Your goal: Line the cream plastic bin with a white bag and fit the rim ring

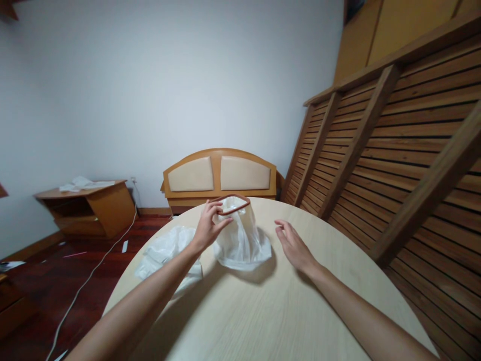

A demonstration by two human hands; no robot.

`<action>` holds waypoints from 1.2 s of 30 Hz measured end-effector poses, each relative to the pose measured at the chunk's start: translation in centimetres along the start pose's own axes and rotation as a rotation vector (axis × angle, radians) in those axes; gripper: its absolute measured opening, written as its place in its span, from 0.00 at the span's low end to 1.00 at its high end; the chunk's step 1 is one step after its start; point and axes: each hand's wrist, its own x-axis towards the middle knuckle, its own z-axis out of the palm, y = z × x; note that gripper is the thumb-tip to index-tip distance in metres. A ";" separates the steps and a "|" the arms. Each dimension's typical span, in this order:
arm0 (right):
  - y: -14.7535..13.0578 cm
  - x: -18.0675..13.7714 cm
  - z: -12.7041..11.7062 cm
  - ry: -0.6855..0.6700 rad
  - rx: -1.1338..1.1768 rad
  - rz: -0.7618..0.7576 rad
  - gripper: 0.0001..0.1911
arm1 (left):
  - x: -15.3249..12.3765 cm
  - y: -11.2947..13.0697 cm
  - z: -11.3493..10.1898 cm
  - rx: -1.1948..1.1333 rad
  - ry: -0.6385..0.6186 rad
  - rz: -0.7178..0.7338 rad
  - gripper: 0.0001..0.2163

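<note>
Two bare forearms ran up from the bottom edge of the frame over a round pale wood table [263, 311]. At centre frame the left hand [208, 226] pinched a brown band [233, 205] between thumb and fingers, holding it up at the mouth of a white plastic bag [240, 238]. That bag stood bunched on the table at the middle of the frame, its top gathered inside the band and its base spread out on the wood, with a shadow under it on the right. Right of centre, the right hand [294, 244] hovered just above the table, fingers loose and spread, gripping nothing; it was near the bag but not touching it. More crumpled white plastic [165, 253] lay on the table left of centre, partly behind the left forearm, at the table's left edge.

Beyond the table, at upper centre, a wooden headboard [220, 175] with two cream padded panels leaned against a pale wall. Slatted wooden bed frames [394, 150] stood tilted along the right side of the frame. At middle left, a low wooden cabinet [90, 205] carried some white sheets on its top. A white cable [93, 271] trailed across the dark red floor at lower left, with small scraps scattered near it.
</note>
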 end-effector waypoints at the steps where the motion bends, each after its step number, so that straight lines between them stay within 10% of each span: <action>1: 0.9 -0.4 0.3 -0.062 -0.066 -0.001 0.26 | 1.0 -1.2 -0.1 0.075 0.047 -0.010 0.12; 8: 3.1 -1.6 1.8 -0.323 -0.350 -0.008 0.26 | 5.1 -8.6 -3.6 0.500 0.196 -0.213 0.12; 18: 3.0 -1.3 2.8 -0.480 -0.487 0.042 0.34 | 2.0 -12.6 -6.1 0.680 0.138 -0.392 0.12; 24: 2.5 0.0 2.6 -0.693 -0.533 0.122 0.41 | 2.4 -9.7 -5.2 0.721 0.126 -0.487 0.30; 28: 1.9 0.8 3.9 -0.641 -0.538 0.152 0.40 | 0.4 -4.6 -1.1 0.581 0.109 -0.230 0.21; 32: 1.8 0.5 5.2 -0.501 -0.544 0.117 0.36 | -5.5 -0.8 4.2 0.415 -0.215 -0.221 0.21; 36: 2.3 0.0 5.1 -0.463 -0.514 0.067 0.31 | -9.5 -1.1 5.1 0.414 -0.542 -0.340 0.22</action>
